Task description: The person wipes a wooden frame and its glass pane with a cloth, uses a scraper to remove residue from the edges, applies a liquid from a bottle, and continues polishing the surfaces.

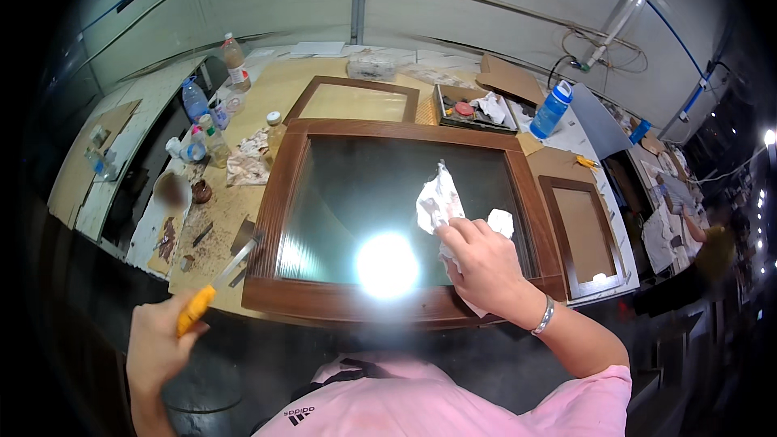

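Fingers of the right hand pinch a crumpled white cloth against the framed glass panel; the left hand, fist closed, grips a yellow-handled scraper beside the frame.

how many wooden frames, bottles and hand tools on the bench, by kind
Wooden frames: 3, the big glazed frame under the right hand with its white rag, one behind, one at right.
Bottles: 4 clear to see.
Hand tools: 1, a yellow-handled scraper in the left hand.
Total: 8
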`<state>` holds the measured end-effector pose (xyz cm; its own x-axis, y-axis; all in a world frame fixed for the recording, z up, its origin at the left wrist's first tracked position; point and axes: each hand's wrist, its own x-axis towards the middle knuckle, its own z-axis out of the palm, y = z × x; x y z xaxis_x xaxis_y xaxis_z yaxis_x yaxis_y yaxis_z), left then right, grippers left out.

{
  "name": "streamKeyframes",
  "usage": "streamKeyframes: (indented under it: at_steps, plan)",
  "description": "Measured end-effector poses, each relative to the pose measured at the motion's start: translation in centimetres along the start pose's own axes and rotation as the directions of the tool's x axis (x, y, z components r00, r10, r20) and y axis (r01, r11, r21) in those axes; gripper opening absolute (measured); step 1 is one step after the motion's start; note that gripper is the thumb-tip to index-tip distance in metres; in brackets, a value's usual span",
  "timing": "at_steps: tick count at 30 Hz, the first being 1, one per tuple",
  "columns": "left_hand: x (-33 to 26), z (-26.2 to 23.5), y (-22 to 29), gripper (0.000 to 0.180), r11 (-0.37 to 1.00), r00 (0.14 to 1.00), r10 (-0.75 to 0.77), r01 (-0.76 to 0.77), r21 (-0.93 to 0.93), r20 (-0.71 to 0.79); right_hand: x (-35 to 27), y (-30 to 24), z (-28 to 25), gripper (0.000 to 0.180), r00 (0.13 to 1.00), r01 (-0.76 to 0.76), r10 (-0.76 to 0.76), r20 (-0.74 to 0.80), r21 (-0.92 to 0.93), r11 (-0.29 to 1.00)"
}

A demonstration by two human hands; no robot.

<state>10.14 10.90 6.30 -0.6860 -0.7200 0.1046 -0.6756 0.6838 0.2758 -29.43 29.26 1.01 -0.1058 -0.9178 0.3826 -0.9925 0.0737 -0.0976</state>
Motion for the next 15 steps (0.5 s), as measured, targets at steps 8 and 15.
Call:
streamKeyframes:
  at_steps: [8, 15]
  plan:
    - [-1.3, 0.6, 7.2, 0.04, 0.97, 0.957, 0.231, -0.24, 0.031, 0.173, -0.5, 0.9, 0.4, 0.03, 0.989, 0.143, -0.14, 0.037, -0.087, 0.986]
    - [-0.7, 2.5, 10.0, 0.042, 0.933, 0.899, 0.355, -0.359, -0.032, 0.256, -2.6, 0.4, -0.9, 0.017, 0.982, 0.167, -0.174, -0.068, -0.094, 0.982]
